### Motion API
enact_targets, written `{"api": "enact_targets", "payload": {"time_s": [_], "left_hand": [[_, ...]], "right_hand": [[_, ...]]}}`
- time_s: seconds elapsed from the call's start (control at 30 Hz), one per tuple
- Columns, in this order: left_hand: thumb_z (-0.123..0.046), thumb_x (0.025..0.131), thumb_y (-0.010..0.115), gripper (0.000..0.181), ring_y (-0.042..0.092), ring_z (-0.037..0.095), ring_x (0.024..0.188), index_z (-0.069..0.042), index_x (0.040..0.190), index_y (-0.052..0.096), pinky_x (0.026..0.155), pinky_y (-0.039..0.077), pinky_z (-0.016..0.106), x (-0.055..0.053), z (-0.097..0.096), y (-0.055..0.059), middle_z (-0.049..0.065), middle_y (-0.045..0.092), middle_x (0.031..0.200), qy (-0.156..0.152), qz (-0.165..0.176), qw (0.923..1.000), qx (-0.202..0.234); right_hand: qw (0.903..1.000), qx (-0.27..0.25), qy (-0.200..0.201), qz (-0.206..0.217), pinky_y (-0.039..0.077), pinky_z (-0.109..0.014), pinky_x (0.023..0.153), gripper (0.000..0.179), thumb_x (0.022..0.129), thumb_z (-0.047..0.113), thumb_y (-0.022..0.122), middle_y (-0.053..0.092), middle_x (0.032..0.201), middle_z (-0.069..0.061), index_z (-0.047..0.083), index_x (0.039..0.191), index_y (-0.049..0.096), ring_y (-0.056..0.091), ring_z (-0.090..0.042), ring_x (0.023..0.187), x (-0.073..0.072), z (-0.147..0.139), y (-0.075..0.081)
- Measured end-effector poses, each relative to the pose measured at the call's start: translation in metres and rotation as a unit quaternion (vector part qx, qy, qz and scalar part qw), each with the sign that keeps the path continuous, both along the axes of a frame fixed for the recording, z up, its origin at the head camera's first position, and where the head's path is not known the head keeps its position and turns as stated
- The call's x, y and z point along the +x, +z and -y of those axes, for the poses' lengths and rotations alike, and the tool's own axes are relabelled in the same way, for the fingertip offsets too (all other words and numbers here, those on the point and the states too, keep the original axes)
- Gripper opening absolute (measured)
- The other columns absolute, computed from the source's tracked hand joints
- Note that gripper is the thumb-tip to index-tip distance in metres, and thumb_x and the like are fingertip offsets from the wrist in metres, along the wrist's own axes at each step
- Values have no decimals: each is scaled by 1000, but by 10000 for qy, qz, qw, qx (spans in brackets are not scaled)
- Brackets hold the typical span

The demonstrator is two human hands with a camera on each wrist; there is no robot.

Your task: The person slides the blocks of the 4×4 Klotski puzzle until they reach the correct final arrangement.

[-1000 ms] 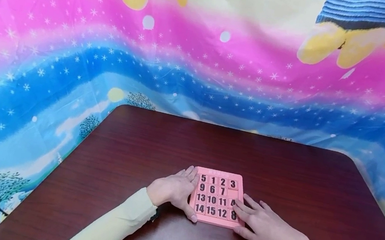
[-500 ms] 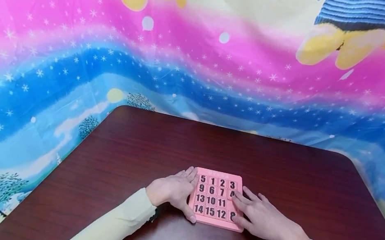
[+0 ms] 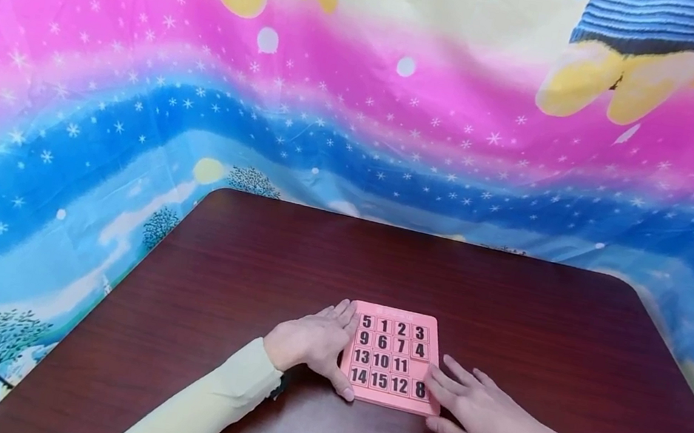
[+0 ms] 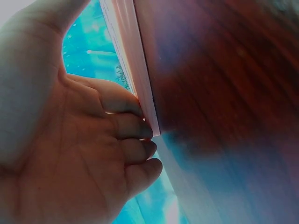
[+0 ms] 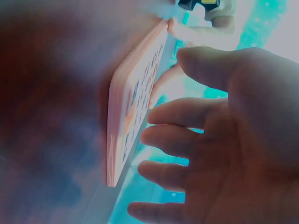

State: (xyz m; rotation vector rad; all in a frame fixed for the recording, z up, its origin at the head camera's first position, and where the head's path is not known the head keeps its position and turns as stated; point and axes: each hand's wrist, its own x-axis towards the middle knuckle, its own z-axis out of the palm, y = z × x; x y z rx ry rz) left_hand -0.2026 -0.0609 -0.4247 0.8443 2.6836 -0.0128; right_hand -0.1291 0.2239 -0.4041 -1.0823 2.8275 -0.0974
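A pink sliding number puzzle (image 3: 390, 397) lies flat on the table, its black-numbered square tiles set in rows. The tile with 4 (image 3: 420, 350) sits in the second row at the right, and below it is a vacant slot above the 8 tile (image 3: 420, 389). My left hand (image 3: 317, 339) rests along the puzzle's left edge, fingers extended near the upper corner and thumb at the lower corner. My right hand (image 3: 485, 420) is at the right edge with fingers spread, index fingertip beside the vacant slot. In the right wrist view its fingers (image 5: 170, 140) look nearly straight.
The dark reddish-brown wooden table (image 3: 286, 260) has rounded far corners. A colourful printed cloth (image 3: 348, 119) with snowflakes and trees hangs behind and beside it. Light sleeves (image 3: 206, 394) cover both forearms.
My right finger slid the 4 tile up from the third row to the second. Then the right hand drew back down and right, uncovering the tile. My left hand stayed in place.
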Motion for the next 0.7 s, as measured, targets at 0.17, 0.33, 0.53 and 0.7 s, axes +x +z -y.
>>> {"api": "enact_targets", "payload": {"time_s": [0.17, 0.33, 0.53, 0.7], "left_hand": [[-78, 63, 72, 131, 9, 28, 154, 0, 155, 21, 127, 16, 35, 0, 0, -1, 18, 12, 164, 13, -26, 10000, 14], [-78, 63, 73, 131, 9, 28, 154, -1, 155, 20, 127, 15, 34, 1, 0, 0, 17, 12, 165, 48, 21, 10000, 40], [-77, 64, 73, 130, 9, 27, 154, -1, 155, 21, 127, 15, 34, 1, 0, 0, 17, 12, 165, 45, 30, 10000, 41], [-77, 63, 73, 131, 9, 28, 154, -1, 155, 21, 127, 15, 34, 1, 0, 0, 17, 13, 165, 47, 5, 10000, 36]], "right_hand": [[9998, 59, 181, 70, 41, -67, 101, 60, 96, 52, 54, 53, 146, -9, 13, 140, 55, 43, -39, 139, 16, -2, -6], [9991, 171, 162, 352, 41, -66, 102, 61, 97, 57, 49, 51, 149, -9, 17, 143, 53, 41, -36, 141, 22, 1, -10], [9994, 210, 167, 203, 42, -66, 101, 60, 96, 55, 51, 52, 147, -8, 17, 142, 54, 42, -36, 140, 23, 1, -11], [9998, 181, 108, 63, 42, -65, 102, 58, 96, 52, 54, 54, 146, -8, 15, 140, 56, 43, -35, 140, 21, 2, -12]]}}
